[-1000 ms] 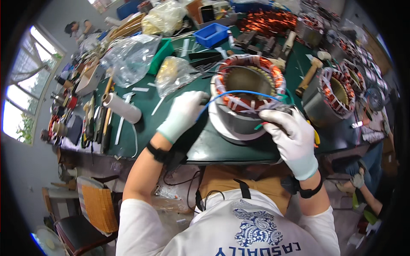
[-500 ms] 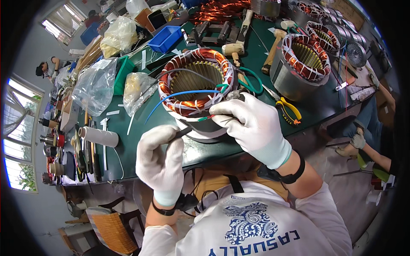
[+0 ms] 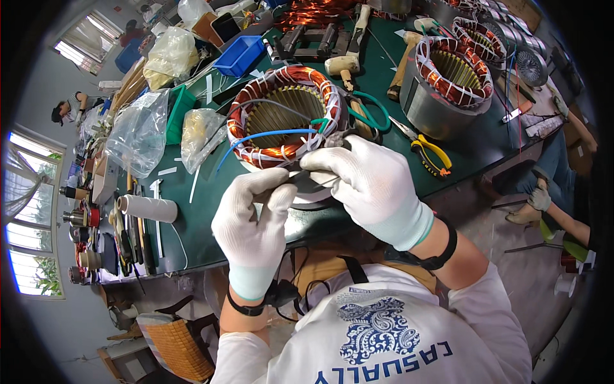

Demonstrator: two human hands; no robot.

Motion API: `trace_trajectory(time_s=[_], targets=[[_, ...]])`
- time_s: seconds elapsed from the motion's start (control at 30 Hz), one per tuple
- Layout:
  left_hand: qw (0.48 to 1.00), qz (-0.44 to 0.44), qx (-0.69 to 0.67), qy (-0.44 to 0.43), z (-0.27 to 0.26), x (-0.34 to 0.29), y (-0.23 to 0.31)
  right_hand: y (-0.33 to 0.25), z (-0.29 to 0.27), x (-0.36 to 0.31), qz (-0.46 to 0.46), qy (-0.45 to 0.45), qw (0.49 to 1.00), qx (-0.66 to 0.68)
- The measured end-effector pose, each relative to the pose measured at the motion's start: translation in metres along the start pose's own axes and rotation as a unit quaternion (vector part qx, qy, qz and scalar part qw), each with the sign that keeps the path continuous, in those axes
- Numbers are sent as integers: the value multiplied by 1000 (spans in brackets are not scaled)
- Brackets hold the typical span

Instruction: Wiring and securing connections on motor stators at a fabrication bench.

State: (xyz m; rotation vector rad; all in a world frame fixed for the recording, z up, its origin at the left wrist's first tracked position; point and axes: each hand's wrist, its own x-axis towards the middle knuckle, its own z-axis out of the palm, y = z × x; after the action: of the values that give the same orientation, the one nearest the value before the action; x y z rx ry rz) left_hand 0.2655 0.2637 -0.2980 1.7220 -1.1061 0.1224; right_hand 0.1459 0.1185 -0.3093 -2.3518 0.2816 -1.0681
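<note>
In front of me on the green table stands a motor stator (image 3: 329, 89) with copper windings laced in white cord. A blue lead (image 3: 268, 133), a grey lead and green sleeving come off its top. My left hand (image 3: 251, 217), gloved in white, is closed, thumb and fingers pinching a short dark tube-like piece (image 3: 297, 178). Close beside it at the stator's near side, my right hand (image 3: 374, 189), also gloved, is closed on a thin wire lead. The fingertips of both hands nearly meet, and the fingers partly hide the wire's end.
Yellow-handled pliers (image 3: 430, 153) lie right of the stator, and a wooden mallet (image 3: 343, 65) behind it. Another stator (image 3: 441, 105) stands at the right. At the left are a white thread cone (image 3: 148, 208), a caliper (image 3: 157, 217) and plastic bags (image 3: 139, 134). Another person sits at far right.
My left hand has moved up and right, bringing the dark piece to my right fingertips. My right hand has shifted slightly left. The whole view has shifted a little.
</note>
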Motion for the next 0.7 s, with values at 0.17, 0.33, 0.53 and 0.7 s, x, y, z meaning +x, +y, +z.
trace_trajectory(time_s=[0.17,0.33,0.53,0.7], targets=[[1000,-8,-8,-2,9,4,1,4,5,3,-7,33,994,108],[998,20,43,-30,0,16,0,7,2,-2,-12,52,996,65],[934,217,282,32,-9,55,-4,-12,-25,-13,175,106,946,251],[947,231,211,-67,-20,12,45,-21,-34,-2,336,-37,848,408]])
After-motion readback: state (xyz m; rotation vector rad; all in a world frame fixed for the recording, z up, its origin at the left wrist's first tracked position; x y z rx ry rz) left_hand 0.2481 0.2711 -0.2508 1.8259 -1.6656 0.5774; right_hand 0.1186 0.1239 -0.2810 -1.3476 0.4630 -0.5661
